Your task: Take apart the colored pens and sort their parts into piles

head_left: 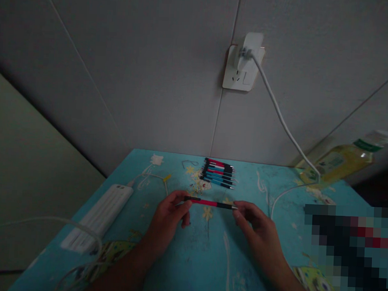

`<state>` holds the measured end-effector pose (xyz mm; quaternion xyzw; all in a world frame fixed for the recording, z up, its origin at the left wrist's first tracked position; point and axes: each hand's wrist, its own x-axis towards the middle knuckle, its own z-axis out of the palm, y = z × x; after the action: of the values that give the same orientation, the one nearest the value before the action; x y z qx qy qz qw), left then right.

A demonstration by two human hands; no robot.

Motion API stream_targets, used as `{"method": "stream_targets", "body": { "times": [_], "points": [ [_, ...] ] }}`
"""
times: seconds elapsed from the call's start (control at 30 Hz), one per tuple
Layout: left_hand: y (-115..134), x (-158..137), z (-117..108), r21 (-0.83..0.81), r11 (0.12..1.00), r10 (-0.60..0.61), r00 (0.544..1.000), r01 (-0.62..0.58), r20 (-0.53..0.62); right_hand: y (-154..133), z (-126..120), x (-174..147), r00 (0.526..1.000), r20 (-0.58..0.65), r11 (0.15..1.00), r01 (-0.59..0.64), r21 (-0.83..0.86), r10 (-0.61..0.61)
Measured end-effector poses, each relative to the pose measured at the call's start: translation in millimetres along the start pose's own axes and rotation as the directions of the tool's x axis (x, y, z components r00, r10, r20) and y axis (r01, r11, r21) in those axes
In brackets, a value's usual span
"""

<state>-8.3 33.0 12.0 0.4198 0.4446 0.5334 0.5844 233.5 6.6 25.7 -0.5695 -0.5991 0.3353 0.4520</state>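
Between my two hands a red pen [208, 202] with black ends is held level above the table. My left hand [171, 213] pinches its black clip end. At the silver tip, the thumb and fingers of my right hand [253, 221] close on the other end. Just beyond the held pen lies a neat row of several pens [218, 173], some red and black, others blue and black, with their tips to the right.
A blue patterned cloth [208, 257] covers the table. A white power strip [97, 218] lies left with its cable. On the right, a bottle of yellow liquid [341, 162] leans beside a white cord [283, 119] running from the wall socket [237, 74]. The lower right is pixelated.
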Motion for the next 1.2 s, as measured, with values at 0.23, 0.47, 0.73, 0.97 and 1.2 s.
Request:
{"method": "stream_targets", "body": {
  "times": [0.23,0.47,0.73,0.97,1.2],
  "points": [
    [0,-2,0,-0.014,1.000,0.018,1.000,-0.018,0.021,-2,1,-1,0.997,0.072,0.997,-0.031,-0.073,0.036],
    [2,-2,0,0.056,0.998,0.006,0.998,-0.010,0.065,-4,3,-5,0.995,0.098,0.990,-0.020,-0.142,0.034],
    [-10,-4,-4,0.372,0.926,-0.018,0.981,-0.056,0.192,-4,-3,-5,0.998,-0.061,0.995,-0.040,-0.094,0.034],
    [-13,-17,4,0.684,0.492,0.197,0.834,-0.539,0.515,1,-4,-9,0.990,-0.113,0.994,0.081,-0.071,-0.089],
    [-18,-14,-2,0.645,0.455,0.274,0.786,-0.614,0.554,2,-6,-7,0.948,-0.042,0.941,0.306,-0.145,-0.314]
  ]
}}
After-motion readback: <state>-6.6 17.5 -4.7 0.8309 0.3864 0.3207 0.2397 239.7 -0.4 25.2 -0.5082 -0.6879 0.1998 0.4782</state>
